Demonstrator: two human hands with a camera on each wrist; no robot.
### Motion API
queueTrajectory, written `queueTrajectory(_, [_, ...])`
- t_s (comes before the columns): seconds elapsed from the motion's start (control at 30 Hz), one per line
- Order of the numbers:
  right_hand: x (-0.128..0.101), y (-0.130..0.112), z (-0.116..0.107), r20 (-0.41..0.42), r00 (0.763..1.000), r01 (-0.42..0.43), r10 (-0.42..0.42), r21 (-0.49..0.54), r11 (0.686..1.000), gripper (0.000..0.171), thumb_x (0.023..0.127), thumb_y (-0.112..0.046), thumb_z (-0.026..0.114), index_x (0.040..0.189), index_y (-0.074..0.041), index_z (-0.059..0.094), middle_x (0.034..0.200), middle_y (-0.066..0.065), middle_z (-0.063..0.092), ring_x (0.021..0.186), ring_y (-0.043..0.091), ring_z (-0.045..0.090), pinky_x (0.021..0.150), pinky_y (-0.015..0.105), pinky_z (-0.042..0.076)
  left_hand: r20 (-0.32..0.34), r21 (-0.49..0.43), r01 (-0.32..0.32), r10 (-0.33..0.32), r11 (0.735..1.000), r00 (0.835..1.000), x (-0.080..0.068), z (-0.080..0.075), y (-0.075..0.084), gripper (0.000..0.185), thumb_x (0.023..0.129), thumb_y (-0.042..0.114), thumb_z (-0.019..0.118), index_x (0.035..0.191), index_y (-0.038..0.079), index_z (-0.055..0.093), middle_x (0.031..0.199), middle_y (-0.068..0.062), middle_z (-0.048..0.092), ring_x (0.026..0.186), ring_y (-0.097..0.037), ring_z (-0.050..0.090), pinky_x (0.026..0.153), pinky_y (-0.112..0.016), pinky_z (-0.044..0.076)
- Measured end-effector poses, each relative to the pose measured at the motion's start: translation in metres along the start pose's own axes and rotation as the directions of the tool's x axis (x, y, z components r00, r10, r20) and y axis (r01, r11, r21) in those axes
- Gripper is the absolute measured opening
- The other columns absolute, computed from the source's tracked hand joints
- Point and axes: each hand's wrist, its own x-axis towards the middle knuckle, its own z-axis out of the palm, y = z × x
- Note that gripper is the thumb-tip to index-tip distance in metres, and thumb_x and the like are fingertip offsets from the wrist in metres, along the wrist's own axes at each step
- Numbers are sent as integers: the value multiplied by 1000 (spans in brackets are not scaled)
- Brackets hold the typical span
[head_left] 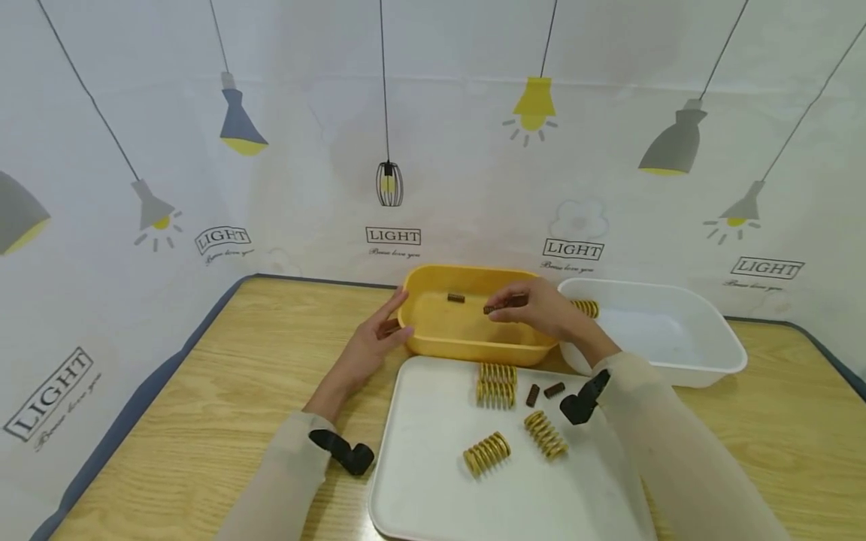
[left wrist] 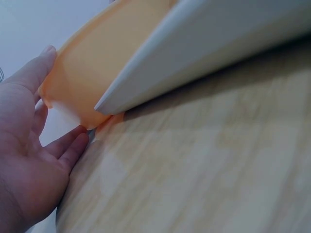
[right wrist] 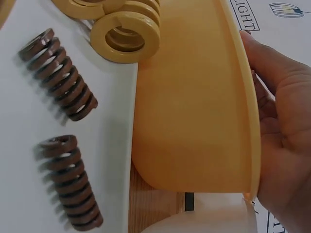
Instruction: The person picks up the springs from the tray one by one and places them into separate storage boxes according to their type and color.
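- Right hand (head_left: 537, 304) pinches a brown spring (head_left: 489, 309) over the yellow tub (head_left: 473, 349); best lower it before releasing.
- Left hand (head_left: 368, 347), fingers spread, should steady the tub.

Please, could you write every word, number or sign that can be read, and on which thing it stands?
"LIGHT": five boxed prints on the wall covering, head view; also right wrist view.
"love you": script under those prints; first word too small to read.
No lettering shows on the yellow bin, white bin, tray or springs.
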Motion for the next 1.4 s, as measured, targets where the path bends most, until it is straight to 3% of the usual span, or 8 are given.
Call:
queueTrajectory(0.23, [6,3,1,45,999,-11,11,6,1000,28,89,-25,70,108,-5,71,106,3,68,97,19,64,86,37,52,-13,17,-21,21,1000,1000,0,0,-4,65,94,22,61,151,20,31,154,21,18,130,-27,43,103,-39,39])
queueTrajectory(0.5, [12,5,0,18,998,-67,68,-35,997,26,88,-26,71,107,-9,72,104,-1,69,94,16,64,85,37,52,-15,24,-27,27,999,1000,0,3,-4,64,94,22,62,151,19,31,155,19,18,129,-26,43,103,-35,40])
queueTrajectory(0.83, [27,11,13,-6,998,-55,55,-100,993,15,85,-22,75,98,-15,75,96,-1,70,87,18,63,77,34,51,-11,10,-36,36,999,999,-1,2,-2,64,95,20,61,151,17,31,156,16,17,129,-26,43,103,-36,39])
queueTrajectory(1.13, [31,13,19,-7,989,-150,150,-96,984,16,85,-22,74,99,-14,75,94,-1,70,84,19,59,73,33,50,-12,14,-35,35,999,999,0,2,-1,65,95,23,61,151,18,31,155,18,17,130,-28,42,104,-37,38])
queueTrajectory(1.4, [34,15,23,-6,993,-116,117,-129,985,17,84,-21,75,98,-11,75,90,0,70,76,19,59,64,31,50,-11,6,-25,25,1000,1000,-1,0,0,65,95,22,61,152,17,29,157,15,15,132,-30,40,104,-38,38])
